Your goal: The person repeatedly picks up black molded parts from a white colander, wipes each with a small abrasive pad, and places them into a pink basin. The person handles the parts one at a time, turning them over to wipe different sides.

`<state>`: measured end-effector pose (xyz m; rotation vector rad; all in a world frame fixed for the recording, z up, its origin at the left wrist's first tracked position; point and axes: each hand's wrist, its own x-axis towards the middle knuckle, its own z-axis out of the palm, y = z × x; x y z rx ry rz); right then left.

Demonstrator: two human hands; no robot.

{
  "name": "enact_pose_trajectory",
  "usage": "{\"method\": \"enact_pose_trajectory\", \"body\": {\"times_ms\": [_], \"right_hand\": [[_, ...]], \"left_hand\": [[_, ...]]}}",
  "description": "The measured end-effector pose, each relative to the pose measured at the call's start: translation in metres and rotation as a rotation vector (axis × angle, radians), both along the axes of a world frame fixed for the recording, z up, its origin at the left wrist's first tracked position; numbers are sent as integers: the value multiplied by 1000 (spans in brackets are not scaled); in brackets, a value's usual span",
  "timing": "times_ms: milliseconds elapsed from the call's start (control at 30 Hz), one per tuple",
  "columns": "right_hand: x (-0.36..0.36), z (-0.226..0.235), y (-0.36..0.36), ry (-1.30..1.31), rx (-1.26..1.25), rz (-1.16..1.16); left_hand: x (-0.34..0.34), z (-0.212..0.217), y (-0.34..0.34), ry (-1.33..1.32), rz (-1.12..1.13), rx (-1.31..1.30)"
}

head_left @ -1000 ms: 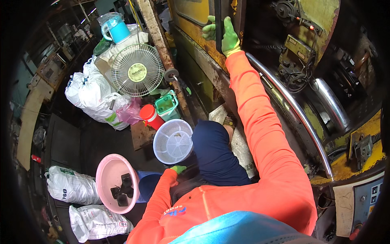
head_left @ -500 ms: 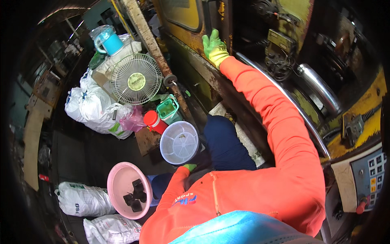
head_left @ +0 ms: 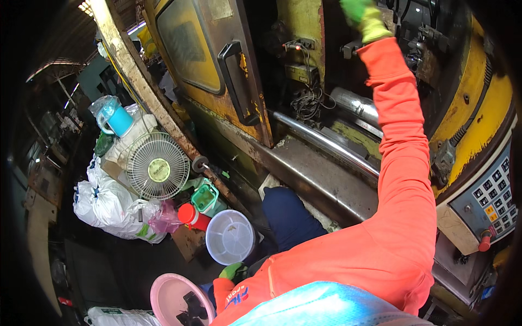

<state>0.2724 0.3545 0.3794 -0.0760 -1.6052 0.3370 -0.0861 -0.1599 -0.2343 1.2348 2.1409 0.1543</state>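
My right hand (head_left: 360, 15), in a green and yellow glove, reaches up into the open machine (head_left: 340, 111). Its fingers run out of the upper edge and are blurred, so what they touch is hidden. The yellow door (head_left: 190, 41) with its black handle (head_left: 237, 84) stands left of that arm. Low by my lap is my left hand (head_left: 234, 270) in a green glove, just below the white plastic basket (head_left: 230, 237). Its fingers are mostly hidden. Left of my lap, a pink basin (head_left: 162, 288) holds several black parts (head_left: 194, 308).
A fan (head_left: 159, 170), white bags (head_left: 103, 204), a red jug (head_left: 194, 217) and a green container (head_left: 205, 198) stand at the left. A metal bar (head_left: 326, 142) crosses the machine opening. The control panel (head_left: 492, 190) is at the far right.
My right hand has let go of the door handle and moved right, into the machine opening. The view has swung upward and to the right. My left hand stays low by the basket.
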Motion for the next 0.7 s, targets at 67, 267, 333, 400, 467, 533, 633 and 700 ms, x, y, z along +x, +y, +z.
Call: {"method": "enact_pose_trajectory", "body": {"times_ms": [67, 267, 333, 400, 467, 533, 633, 700], "right_hand": [[40, 5, 47, 267, -215, 8], [135, -70, 191, 454, -528, -460], [157, -106, 216, 278, -855, -838], [166, -141, 236, 258, -951, -765], [167, -165, 256, 348, -978, -586], [163, -177, 279, 374, -930, -499], [154, -177, 313, 481, -801, -332], [150, -174, 326, 464, -698, -294]], "left_hand": [[-17, 3, -11, -212, 323, 104], [-24, 67, -2, -1160, 1134, 721], [-5, 99, 12, -1212, 1174, 813], [14, 127, 31, -1322, 1118, 854], [32, 147, 47, -1302, 1100, 810], [44, 160, 61, -1299, 1056, 780], [50, 170, 76, -1317, 1018, 751], [50, 174, 82, -1325, 998, 747]]}}
